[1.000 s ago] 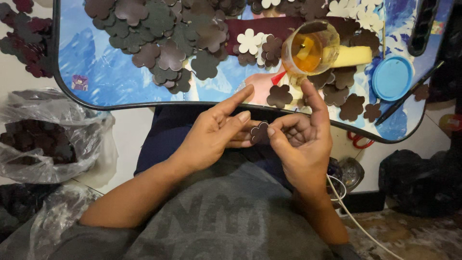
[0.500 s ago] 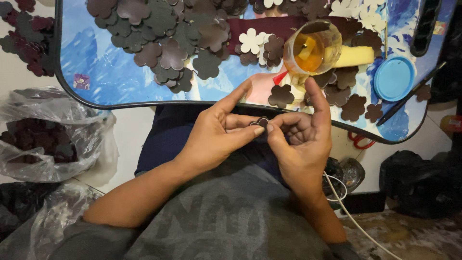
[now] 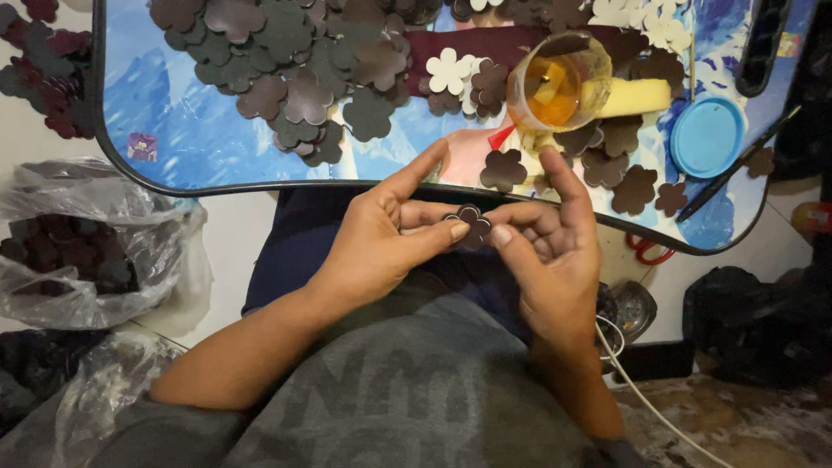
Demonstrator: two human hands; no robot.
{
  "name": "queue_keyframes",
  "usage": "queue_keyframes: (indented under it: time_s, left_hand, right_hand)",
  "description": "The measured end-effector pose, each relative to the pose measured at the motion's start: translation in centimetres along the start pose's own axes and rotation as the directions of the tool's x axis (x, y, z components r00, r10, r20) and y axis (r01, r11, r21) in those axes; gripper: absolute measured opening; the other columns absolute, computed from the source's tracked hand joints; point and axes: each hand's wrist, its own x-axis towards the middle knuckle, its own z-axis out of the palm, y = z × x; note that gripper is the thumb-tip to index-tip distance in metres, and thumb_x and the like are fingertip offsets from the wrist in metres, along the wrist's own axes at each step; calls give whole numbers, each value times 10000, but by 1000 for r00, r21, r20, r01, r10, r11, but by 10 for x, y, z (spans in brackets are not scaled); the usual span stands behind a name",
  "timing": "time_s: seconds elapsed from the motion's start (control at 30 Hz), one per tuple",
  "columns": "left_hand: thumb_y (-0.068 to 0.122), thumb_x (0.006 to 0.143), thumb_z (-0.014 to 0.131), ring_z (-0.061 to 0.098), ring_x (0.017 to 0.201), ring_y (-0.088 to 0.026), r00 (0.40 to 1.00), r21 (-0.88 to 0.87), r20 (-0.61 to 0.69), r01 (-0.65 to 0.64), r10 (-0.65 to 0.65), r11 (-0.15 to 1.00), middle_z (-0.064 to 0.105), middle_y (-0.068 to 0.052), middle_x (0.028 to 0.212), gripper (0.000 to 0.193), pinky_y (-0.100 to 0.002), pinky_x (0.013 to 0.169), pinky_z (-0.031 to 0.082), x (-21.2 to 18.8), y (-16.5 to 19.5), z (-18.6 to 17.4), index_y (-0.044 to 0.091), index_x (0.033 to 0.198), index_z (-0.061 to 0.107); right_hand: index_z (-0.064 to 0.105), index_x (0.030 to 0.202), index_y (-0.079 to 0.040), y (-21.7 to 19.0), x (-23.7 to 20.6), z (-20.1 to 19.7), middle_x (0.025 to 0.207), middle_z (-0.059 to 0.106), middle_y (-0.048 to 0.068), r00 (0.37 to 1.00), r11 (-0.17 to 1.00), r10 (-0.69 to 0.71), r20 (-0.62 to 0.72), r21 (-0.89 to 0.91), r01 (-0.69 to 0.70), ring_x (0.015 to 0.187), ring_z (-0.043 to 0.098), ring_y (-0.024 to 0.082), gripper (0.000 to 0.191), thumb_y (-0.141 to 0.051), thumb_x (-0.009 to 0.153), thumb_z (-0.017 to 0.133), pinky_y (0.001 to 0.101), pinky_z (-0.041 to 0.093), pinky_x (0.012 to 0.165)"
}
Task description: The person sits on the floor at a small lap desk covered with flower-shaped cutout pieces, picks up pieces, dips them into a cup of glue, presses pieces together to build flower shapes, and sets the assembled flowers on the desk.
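Flower cutout (image 3: 471,224), dark brown, sat pinched between both hands' fingers, left hand (image 3: 381,243) and right hand (image 3: 548,260) closed on it, just below the worktop (image 3: 182,139) edge.

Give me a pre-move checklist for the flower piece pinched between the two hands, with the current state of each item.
1. Dark flower cutout held by both hands: ok, left hand and right hand pinch it with their thumbs.
2. Cutout clear of the tray: ok, held over the lap, below the rim.
3. Glue cup upright on the tray: ok.
4. Blue lid off the cup: ok, it lies beside it.
5. Glue on the cutout: cannot tell.
6. One layer or several in the pinch: cannot tell.
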Motion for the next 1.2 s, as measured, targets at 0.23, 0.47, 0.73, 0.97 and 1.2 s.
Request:
queue_keyframes:
  time_s: [0.23,0.47,0.73,0.97,1.2]
  left_hand:
    - [-41,931,669,716,996,-125,1000,-24,27,15,-15,1000,751,-173,1142,852,-265,901,588,0,-2,-1,33,1650,218]
    - [-42,943,657,710,1005,-133,999,-49,47,24,-22,998,744,-179,1162,857,-266,903,580,1,-3,-2,44,1659,195]
    - [-41,941,647,712,1003,-145,999,-17,38,30,-29,999,748,-182,1142,846,-284,915,590,2,-2,-1,45,1652,196]
    - [22,1011,635,690,1031,-111,999,-27,21,-48,49,998,744,-140,1166,712,-273,934,595,0,1,-5,27,1642,304]
    - [-23,933,715,691,983,-88,998,63,59,-30,26,998,736,-99,1074,754,-227,884,556,-8,5,-1,27,1605,377]
  right_hand:
    - [252,1660,-9,3,-1,2,1035,671,90,1000,1000,14,15,13,-14,967,659,109,845,119,937,669,246,554,909]
    - [248,1661,-10,4,1,4,1032,674,91,1000,999,2,23,34,-2,971,669,116,864,137,922,671,262,573,923]
    - [254,1665,-8,9,1,0,1025,673,88,1000,1000,5,23,5,-5,960,662,108,861,142,925,670,240,554,903]
    - [263,1664,19,10,4,-4,1034,680,89,999,991,-29,-24,132,32,964,662,113,852,155,920,655,247,553,932]
    - [255,1666,26,5,3,-2,1022,689,110,999,985,-35,-8,170,36,959,687,149,845,146,934,658,286,570,927]
